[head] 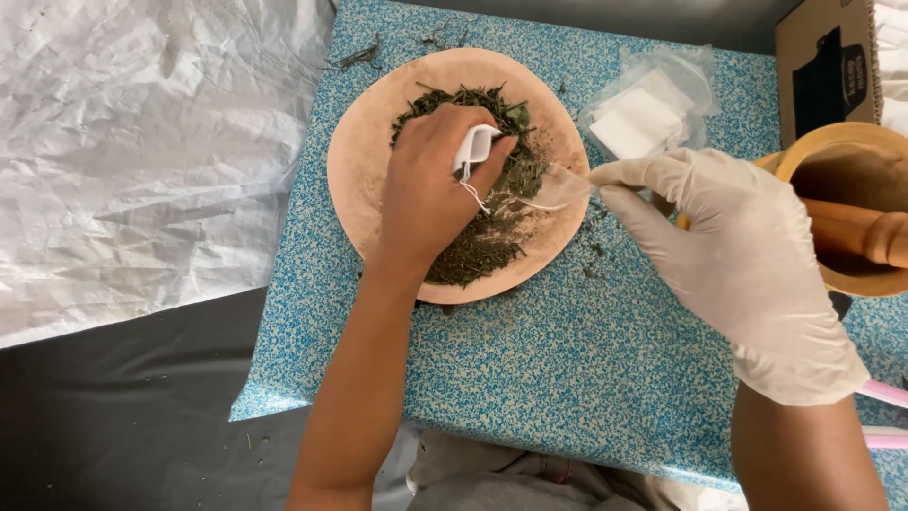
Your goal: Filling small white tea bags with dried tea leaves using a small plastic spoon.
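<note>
Left hand [430, 194] pinching a small white bag [475, 148] over the dry leaves [482, 241] on the round plate [364, 180], near the bench's far edge. Gloved right hand [733, 255] gripping a clear spoon [558, 189]. Best to scoop slowly, keep the bag open, spill nothing.

A small white sachet [476, 147] sits pinched over a mound of dark dried leaves [492, 227]. A clear plastic spoon [553, 189] dips into the mound.

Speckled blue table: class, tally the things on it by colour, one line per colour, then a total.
Tan or wooden: 2, the round plate and the mortar
White: 1, the small bag in the left hand
Clear: 1, the plastic packet
Pink: 2, the sticks
Total: 6
</note>
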